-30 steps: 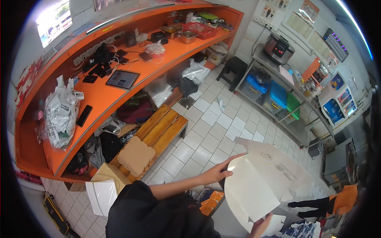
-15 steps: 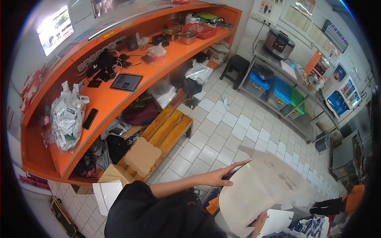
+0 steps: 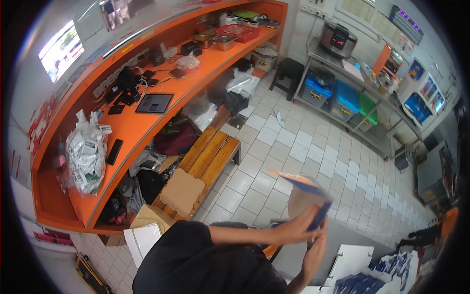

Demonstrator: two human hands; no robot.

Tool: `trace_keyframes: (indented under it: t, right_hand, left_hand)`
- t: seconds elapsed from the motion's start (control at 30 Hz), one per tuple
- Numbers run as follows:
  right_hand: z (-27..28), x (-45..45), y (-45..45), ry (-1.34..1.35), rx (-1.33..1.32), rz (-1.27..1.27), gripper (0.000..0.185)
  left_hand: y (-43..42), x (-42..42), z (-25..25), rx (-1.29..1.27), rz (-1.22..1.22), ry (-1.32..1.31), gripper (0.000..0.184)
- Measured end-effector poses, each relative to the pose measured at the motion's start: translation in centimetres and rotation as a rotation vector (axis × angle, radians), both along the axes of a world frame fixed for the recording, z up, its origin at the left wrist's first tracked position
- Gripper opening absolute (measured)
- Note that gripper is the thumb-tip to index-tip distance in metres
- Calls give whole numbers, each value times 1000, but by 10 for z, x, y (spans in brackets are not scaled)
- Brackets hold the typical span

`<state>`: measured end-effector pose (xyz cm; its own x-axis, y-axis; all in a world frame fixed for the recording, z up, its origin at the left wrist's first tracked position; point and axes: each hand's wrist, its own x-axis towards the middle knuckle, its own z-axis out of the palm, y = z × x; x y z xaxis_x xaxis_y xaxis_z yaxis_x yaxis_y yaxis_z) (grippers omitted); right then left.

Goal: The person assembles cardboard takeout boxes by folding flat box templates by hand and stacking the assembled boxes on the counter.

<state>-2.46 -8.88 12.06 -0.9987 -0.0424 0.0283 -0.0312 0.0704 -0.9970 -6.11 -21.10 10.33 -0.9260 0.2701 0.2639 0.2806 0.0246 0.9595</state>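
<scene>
A cardboard box (image 3: 306, 200), partly folded, with a grey-brown inside and blue and orange printed sides, is raised in front of me and smeared by motion. My left hand (image 3: 299, 228) grips its near side. Close against the left hand, my right hand (image 3: 316, 252) has its fingers pressed on the box's near blue corner. Below and to the right lie white flat cardboard pieces (image 3: 350, 262) and a heap of blue-and-white printed boxes (image 3: 360, 285) on a grey table (image 3: 289, 259).
A wooden bench (image 3: 210, 154) carries stacked brown cardboard (image 3: 182, 192). Along the left runs an orange counter (image 3: 132, 130) with a tablet (image 3: 153, 103), a phone (image 3: 114, 152) and a plastic bag (image 3: 87, 152). A steel shelf (image 3: 352, 73) holds a cooker (image 3: 338, 40). Another person (image 3: 433, 230) is at far right.
The broad, mostly flat cardboard sheet is now folded up, showing blue and orange sides. My hands have come together on it, the left moving right and the right upward.
</scene>
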Motion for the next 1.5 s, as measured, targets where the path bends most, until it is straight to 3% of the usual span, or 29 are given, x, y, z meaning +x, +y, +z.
trace_keyframes:
  t: [0.03, 0.07, 0.13, 0.23, 0.3, 0.33, 0.4, 0.47, 0.53, 0.57, 0.7, 0.87, 1.1, 1.2, 1.3, 1.4, 1.47, 1.5]
  right_hand:
    - [2, 2, 0, -37, -292, 25, 57]
    - [6, 2, 2, -46, -295, -3, 57]
    - [15, -3, 4, 332, 308, 191, 62]
    - [12, -7, -17, 443, 521, -57, 70]
    - [-6, -12, -9, 714, 716, -167, 71]
    - [0, -13, -3, 686, 737, -222, 71]
    - [14, -15, 7, 788, 569, -10, 64]
    - [8, -17, 18, 856, 677, 12, 56]
    - [2, -17, 21, 929, 491, -4, 46]
    - [1, -17, 23, 934, 513, -33, 39]
    - [14, -9, 26, 843, 589, -28, 40]
    - [17, -5, 26, 687, 802, -40, 52]
    - [18, 1, 30, 613, 667, -52, 46]
    - [11, 1, 29, 618, 725, -162, 44]
    - [3, -1, 30, 618, 765, -287, 40]
    - [-1, 0, 35, 667, 742, -390, 51]
    - [1, 3, 42, 494, 345, -507, 65]
    - [0, 5, 45, 489, 349, -518, 65]
  left_hand:
    - [-2, -6, 2, -43, 21, -157, 48]
    - [-6, -12, 6, 66, 10, -195, 47]
    - [-13, -22, 6, 222, 37, -256, 46]
    - [-11, -22, 27, 429, 70, -425, 43]
    - [-12, -21, 36, 518, 18, -577, 39]
    - [-12, -23, 35, 498, -39, -598, 39]
    - [-13, -28, 30, 653, 14, -524, 35]
    - [-19, -37, 29, 655, -48, -568, 33]
    - [-17, -40, 30, 662, -91, -610, 33]
    - [-13, -39, 31, 666, -98, -614, 31]
    - [-13, -42, 19, 752, -111, -732, 30]
    - [-3, -40, 18, 707, -132, -697, 31]
    - [13, -31, 25, 623, -115, -606, 32]
    - [21, -26, 21, 536, -109, -603, 33]
    - [35, -20, 23, 628, -92, -695, 34]
    - [40, -19, 18, 604, -191, -733, 34]
    - [36, -28, 20, 458, -375, -806, 33]
    - [35, -33, 15, 438, -369, -825, 37]
